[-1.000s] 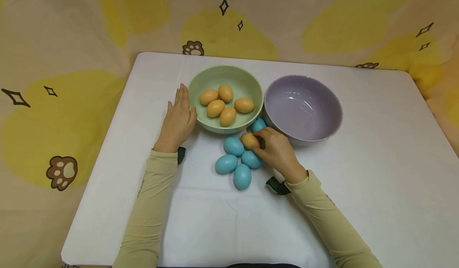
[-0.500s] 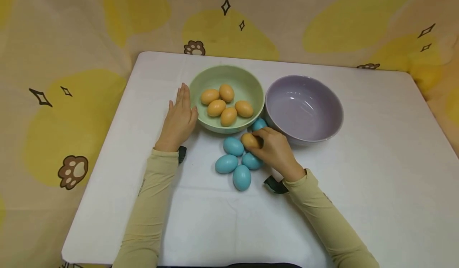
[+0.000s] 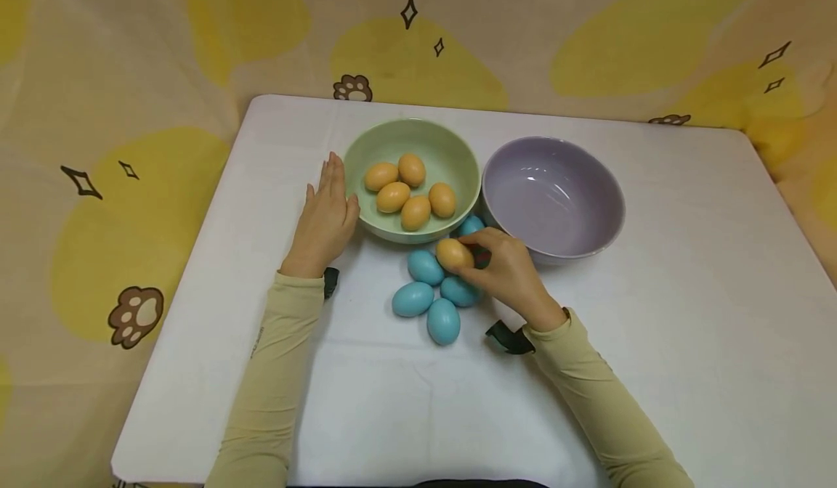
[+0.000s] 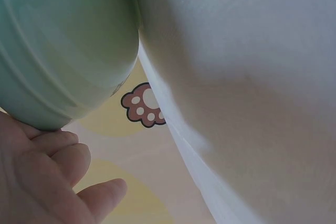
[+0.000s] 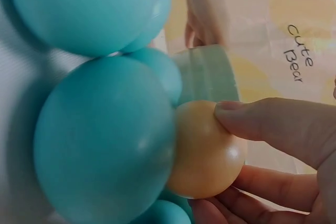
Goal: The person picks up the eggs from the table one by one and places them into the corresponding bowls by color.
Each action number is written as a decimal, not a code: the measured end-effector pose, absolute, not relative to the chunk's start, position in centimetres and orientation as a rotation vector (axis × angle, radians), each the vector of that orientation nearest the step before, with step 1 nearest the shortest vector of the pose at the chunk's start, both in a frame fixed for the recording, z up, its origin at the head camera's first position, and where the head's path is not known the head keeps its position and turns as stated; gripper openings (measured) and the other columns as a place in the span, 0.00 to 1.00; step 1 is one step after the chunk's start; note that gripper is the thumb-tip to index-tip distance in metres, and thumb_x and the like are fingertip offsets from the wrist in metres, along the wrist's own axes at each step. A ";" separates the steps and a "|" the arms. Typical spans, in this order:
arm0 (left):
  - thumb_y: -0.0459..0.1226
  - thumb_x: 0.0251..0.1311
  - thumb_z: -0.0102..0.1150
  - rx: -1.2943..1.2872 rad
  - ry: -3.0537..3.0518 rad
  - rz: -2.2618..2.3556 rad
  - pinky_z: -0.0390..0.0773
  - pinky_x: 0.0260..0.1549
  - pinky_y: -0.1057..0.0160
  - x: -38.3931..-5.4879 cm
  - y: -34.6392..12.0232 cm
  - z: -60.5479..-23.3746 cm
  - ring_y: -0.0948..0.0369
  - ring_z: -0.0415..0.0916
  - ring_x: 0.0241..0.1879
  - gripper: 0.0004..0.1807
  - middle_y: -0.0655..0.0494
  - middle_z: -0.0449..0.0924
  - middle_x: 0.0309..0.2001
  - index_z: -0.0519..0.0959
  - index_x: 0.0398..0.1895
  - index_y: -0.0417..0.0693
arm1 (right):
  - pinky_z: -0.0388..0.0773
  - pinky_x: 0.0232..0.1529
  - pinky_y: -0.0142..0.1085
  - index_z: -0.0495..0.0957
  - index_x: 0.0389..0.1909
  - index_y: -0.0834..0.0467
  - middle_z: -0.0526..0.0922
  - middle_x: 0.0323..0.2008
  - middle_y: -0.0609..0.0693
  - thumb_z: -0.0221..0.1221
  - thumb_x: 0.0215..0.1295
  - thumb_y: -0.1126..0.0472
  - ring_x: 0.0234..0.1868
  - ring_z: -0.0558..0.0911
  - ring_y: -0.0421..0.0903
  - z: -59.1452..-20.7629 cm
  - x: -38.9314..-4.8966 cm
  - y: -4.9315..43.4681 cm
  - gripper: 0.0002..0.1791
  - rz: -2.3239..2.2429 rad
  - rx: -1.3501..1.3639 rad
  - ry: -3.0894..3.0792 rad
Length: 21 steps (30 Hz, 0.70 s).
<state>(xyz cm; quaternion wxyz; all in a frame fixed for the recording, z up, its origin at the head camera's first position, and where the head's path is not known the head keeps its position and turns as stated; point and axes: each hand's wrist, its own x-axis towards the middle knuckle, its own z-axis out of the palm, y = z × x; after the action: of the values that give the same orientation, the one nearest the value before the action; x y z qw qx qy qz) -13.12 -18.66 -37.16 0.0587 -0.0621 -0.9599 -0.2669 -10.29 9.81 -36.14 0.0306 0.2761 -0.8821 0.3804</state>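
Observation:
My right hand [image 3: 506, 269] pinches an orange egg [image 3: 454, 255] between thumb and fingers, just in front of the green bowl [image 3: 458, 147]. Around that egg lie several blue eggs [image 3: 413, 299] on the table; one is partly hidden behind my right hand. In the right wrist view the thumb and fingers hold the orange egg [image 5: 207, 156] from its side, past a large blue egg [image 5: 105, 140]. My left hand [image 3: 325, 216] lies with straight fingers along the green bowl's left side. Several orange eggs [image 3: 393, 197] sit inside that bowl. In the left wrist view fingertips touch the bowl's wall [image 4: 73, 40].
A purple bowl [image 3: 552, 190] with nothing in it stands right beside the green one. Both rest on a white-covered table [image 3: 686, 314]. Behind it hangs a patterned yellow cloth [image 3: 418, 59].
The pinched orange egg has risen slightly and shifted a little toward the green bowl. One orange egg inside the bowl has turned. My left hand stays in place.

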 end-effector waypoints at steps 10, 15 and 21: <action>0.41 0.72 0.32 -0.190 -2.904 -0.807 0.40 0.66 0.39 -13.1 -18.7 -37.2 0.51 0.33 0.73 0.34 0.42 0.33 0.75 0.36 0.73 0.33 | 0.80 0.38 0.45 0.81 0.44 0.68 0.82 0.41 0.58 0.72 0.48 0.66 0.39 0.82 0.51 -35.1 -10.3 10.1 0.20 1.432 0.814 -2.727; 0.41 0.72 0.32 -0.188 -2.903 -0.809 0.40 0.66 0.39 -13.1 -18.7 -37.2 0.51 0.33 0.73 0.34 0.42 0.34 0.75 0.37 0.74 0.33 | 0.80 0.39 0.44 0.82 0.44 0.67 0.83 0.40 0.56 0.72 0.48 0.66 0.38 0.82 0.50 -34.6 -10.6 10.0 0.20 1.502 0.823 -2.703; 0.41 0.72 0.32 -0.180 -2.903 -0.810 0.39 0.66 0.40 -13.1 -18.7 -37.2 0.52 0.33 0.74 0.35 0.43 0.34 0.75 0.37 0.74 0.33 | 0.80 0.39 0.40 0.82 0.45 0.67 0.83 0.41 0.57 0.72 0.48 0.68 0.38 0.82 0.50 -34.1 -11.0 9.6 0.21 1.577 0.828 -2.676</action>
<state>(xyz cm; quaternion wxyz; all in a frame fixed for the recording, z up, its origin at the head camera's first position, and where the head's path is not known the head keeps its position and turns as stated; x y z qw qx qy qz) -13.13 -18.67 -37.25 0.0612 -0.0594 -0.9597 -0.2679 -11.02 9.64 -34.05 -0.0364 0.2575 -0.8318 0.4904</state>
